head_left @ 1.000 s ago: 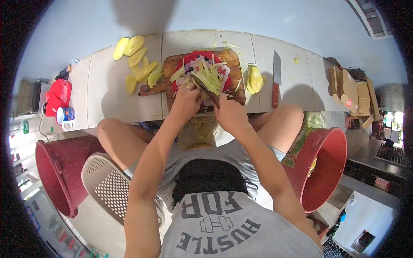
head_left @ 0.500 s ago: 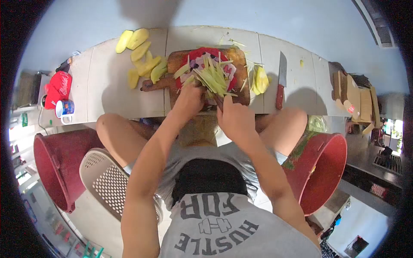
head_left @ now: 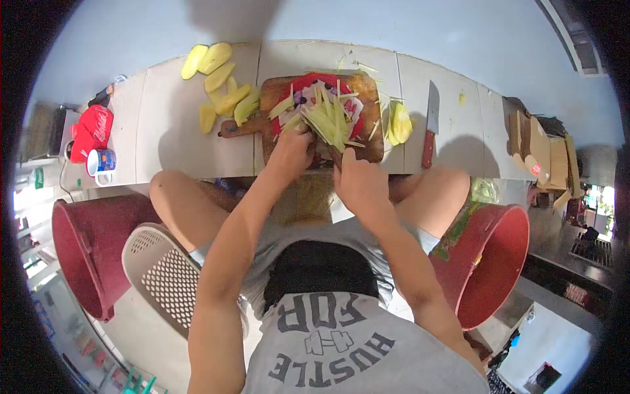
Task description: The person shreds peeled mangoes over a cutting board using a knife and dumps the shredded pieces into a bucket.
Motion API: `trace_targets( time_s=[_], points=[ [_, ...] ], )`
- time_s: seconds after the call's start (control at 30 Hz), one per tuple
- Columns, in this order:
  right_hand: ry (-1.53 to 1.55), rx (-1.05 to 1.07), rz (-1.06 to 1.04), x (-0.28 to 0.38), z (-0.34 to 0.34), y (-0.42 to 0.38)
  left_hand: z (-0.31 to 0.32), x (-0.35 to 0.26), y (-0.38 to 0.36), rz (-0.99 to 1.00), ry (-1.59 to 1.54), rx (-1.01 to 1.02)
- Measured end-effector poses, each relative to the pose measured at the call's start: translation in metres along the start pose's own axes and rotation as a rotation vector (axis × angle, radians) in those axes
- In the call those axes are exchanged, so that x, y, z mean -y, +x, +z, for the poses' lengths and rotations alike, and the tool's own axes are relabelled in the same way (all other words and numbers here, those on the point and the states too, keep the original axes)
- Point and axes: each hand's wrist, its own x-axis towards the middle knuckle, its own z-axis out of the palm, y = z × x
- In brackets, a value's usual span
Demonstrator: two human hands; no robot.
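A heap of pale green, thin-cut strips [head_left: 329, 123] lies on a red plate [head_left: 354, 127] with a patterned middle. The plate rests on a wooden cutting board [head_left: 371, 146] with a handle at its left. My left hand [head_left: 295, 151] is closed at the heap's near left edge, its fingers curled against the strips; what is in them is hidden. Closed at the near right edge is my right hand [head_left: 362, 184], with a narrow dark piece showing at its fingertips, too small to name.
Peeled yellow-green slices [head_left: 226, 100] lie left of the board, more slices [head_left: 399, 123] to its right. A red-handled knife [head_left: 430, 125] lies farther right. At the table's left end stands a mug [head_left: 101, 164]. Red bins [head_left: 492, 262] flank my knees, with a perforated cream chair [head_left: 164, 276] at left.
The whole view has shifted slightly, so the table's things appear a little to the right. Both hands stay at the near edge of the strips, with little visible movement.
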Motion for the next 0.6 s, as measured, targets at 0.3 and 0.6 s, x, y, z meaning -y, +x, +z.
trace_targets(
  time_s=[0.3,0.6],
  points=[
    [0.029,-0.004,-0.019,-0.001,0.002,-0.004,-0.001,0.006,0.002,0.092,-0.021,-0.087],
    [0.053,0.033,0.013,-0.003,0.004,0.001,0.011,0.016,-0.002,0.094,-0.04,-0.131]
  ],
)
